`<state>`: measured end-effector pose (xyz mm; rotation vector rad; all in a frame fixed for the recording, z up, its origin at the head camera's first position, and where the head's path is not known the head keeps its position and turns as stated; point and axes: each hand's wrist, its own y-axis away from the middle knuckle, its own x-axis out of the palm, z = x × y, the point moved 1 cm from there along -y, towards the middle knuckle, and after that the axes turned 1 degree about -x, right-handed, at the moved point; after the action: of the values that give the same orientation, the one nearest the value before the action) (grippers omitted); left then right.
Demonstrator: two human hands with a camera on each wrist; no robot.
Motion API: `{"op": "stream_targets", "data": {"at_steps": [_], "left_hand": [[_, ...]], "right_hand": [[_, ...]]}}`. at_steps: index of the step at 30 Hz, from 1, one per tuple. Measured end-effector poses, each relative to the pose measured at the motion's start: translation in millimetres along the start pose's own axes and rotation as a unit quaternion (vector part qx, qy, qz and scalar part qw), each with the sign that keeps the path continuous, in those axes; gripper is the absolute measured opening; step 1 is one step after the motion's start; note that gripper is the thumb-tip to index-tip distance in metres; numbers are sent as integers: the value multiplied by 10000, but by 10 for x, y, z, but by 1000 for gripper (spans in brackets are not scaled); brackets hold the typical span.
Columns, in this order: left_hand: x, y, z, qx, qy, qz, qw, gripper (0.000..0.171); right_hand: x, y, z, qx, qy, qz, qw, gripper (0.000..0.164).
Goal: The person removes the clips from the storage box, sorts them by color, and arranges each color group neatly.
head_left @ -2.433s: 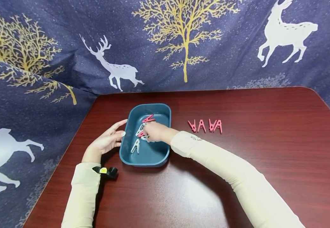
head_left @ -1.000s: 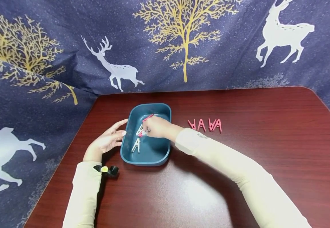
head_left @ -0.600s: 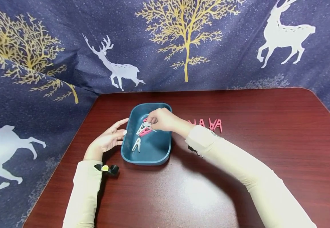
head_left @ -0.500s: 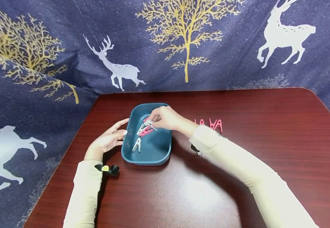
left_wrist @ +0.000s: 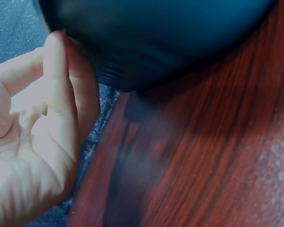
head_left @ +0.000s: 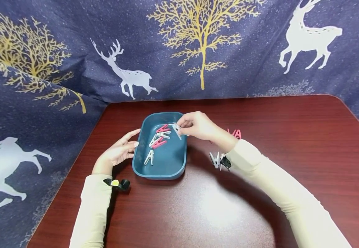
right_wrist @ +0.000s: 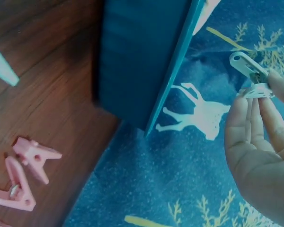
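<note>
The blue bin (head_left: 159, 177) stands on the table at left of centre, with several red and white clothespins inside, among them a red clothespin (head_left: 159, 142) and a white clothespin (head_left: 149, 157). My left hand (head_left: 118, 150) rests against the bin's left side, fingertips at the wall near the rim; the left wrist view shows this hand (left_wrist: 42, 118) too. Above the bin's right rim, my right hand (head_left: 199, 125) pinches a white clothespin (head_left: 177, 129) between thumb and fingers. In the right wrist view this clothespin (right_wrist: 248, 66) points up and left from the fingertips.
Red clothespins (head_left: 236, 133) lie on the table (head_left: 291, 144) right of the bin, partly hidden behind my right forearm. Nearer me lie white clothespins (head_left: 215, 160), overlapped by the black wrist camera (head_left: 225, 162). A patterned blue cloth (head_left: 241, 75) hangs behind the table.
My right hand has risen from inside the bin and moved right to its rim, a white clothespin in its fingers. The pins beneath it now show. My left hand has stayed at the bin.
</note>
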<state>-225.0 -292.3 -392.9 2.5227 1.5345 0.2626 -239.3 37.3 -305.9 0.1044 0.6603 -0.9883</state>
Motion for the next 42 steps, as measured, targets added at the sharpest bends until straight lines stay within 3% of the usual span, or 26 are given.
{"op": "stream_targets", "data": {"at_steps": [7, 14, 30, 42], "left_hand": [[16, -5, 6, 14, 55, 55, 10000, 58], [38, 7, -21, 26, 145, 61, 9999, 59], [33, 15, -25, 22, 194, -40, 9998, 58], [46, 8, -10, -22, 203, -44, 9998, 58]], "right_hand": [[-120, 225, -97, 279, -687, -148, 9971, 19], [-237, 456, -210, 792, -611, -223, 9947, 19], [-479, 979, -417, 1327, -611, -446, 9883, 22], [-500, 1349, -650, 1697, -1122, -497, 9778, 28]]}}
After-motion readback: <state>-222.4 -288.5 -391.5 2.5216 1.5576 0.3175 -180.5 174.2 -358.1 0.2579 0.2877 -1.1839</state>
